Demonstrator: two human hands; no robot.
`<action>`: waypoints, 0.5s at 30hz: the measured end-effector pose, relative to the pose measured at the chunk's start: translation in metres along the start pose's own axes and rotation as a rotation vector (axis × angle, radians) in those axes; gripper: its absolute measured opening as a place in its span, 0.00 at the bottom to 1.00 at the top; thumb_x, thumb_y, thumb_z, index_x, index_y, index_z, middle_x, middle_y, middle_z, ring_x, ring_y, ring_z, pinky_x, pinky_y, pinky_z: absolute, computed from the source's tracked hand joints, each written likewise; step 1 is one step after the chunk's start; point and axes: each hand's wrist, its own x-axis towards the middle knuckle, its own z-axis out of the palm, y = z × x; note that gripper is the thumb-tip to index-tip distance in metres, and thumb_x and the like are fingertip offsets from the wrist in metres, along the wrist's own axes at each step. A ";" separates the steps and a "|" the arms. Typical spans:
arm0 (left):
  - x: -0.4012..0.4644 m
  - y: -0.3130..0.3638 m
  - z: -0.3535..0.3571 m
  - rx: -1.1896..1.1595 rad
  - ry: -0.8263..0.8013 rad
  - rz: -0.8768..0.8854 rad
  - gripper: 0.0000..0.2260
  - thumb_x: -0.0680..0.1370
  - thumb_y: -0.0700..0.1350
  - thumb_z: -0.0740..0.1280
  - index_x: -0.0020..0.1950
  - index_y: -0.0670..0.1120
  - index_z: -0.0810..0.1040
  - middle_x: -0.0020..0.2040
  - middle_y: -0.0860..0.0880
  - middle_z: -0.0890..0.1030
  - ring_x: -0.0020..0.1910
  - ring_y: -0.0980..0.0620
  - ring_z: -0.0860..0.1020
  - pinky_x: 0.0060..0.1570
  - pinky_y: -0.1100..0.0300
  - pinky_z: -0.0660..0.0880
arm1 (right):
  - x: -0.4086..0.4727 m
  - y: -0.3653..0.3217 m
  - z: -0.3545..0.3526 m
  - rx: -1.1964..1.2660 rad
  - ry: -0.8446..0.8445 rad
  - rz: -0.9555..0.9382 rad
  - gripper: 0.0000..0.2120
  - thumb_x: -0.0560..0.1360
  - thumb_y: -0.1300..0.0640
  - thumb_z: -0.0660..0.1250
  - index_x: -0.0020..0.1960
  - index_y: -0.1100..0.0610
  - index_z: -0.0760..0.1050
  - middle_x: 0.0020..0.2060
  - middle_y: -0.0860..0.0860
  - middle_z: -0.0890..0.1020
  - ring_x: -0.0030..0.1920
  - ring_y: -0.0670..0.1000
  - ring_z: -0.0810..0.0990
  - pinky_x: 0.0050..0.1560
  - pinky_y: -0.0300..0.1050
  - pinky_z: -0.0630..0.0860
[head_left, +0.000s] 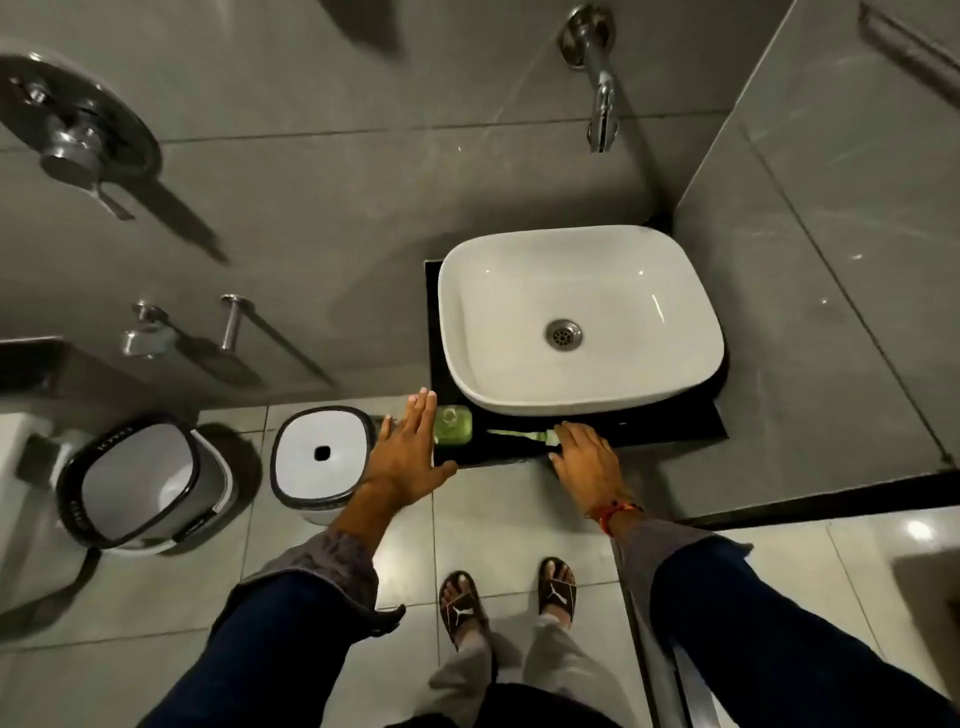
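Your left hand (408, 447) was open, with the fingers straight and close together. It held nothing. It hovered at the left corner of the counter, and its fingers were just beside the small green transparent plastic bottle (453, 426). I think you kept it flat like this to steady the bottle or to be ready to take it.

Your right hand (582, 457), with a red thread bracelet (615, 512) at the wrist, lay with palm down over the right end of the thin white and green tube (519, 435). The fingertips covered this end, so I cannot tell if they really pinched the tube or only touched it.

Both things stood on the narrow front strip of the black stone counter (675, 431), the bottle upright at the left, the tube lying flat along the edge. This strip was the only place free in front of the white rectangular ceramic basin (571, 402), which probably explains why they were kept there, near to the hand.

Above the basin the chrome wall spout (600, 104) pointed down. On the grey tile floor at your left stood a white bin with closed lid (322, 457) and, further, an open white bin (140, 483). Your brown sandals (462, 608) were directly under the counter edge.
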 end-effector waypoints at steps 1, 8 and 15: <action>0.000 0.000 0.002 0.000 0.017 0.009 0.46 0.79 0.60 0.66 0.83 0.45 0.39 0.84 0.47 0.41 0.83 0.47 0.43 0.81 0.42 0.48 | 0.004 -0.003 0.002 0.021 0.008 0.010 0.23 0.81 0.53 0.62 0.74 0.59 0.65 0.72 0.56 0.71 0.73 0.55 0.66 0.72 0.51 0.65; 0.003 -0.003 0.020 -0.013 0.023 0.016 0.45 0.80 0.59 0.65 0.83 0.46 0.39 0.84 0.47 0.43 0.83 0.47 0.45 0.81 0.42 0.49 | 0.021 -0.006 0.018 0.050 0.083 0.078 0.15 0.81 0.57 0.61 0.67 0.59 0.71 0.62 0.56 0.76 0.65 0.57 0.71 0.66 0.49 0.69; 0.005 -0.008 0.021 -0.041 0.041 0.039 0.45 0.79 0.59 0.66 0.83 0.46 0.39 0.84 0.47 0.44 0.83 0.47 0.46 0.81 0.41 0.48 | 0.000 -0.011 -0.006 0.545 0.327 -0.021 0.09 0.75 0.64 0.71 0.54 0.60 0.78 0.52 0.55 0.77 0.51 0.54 0.77 0.51 0.48 0.77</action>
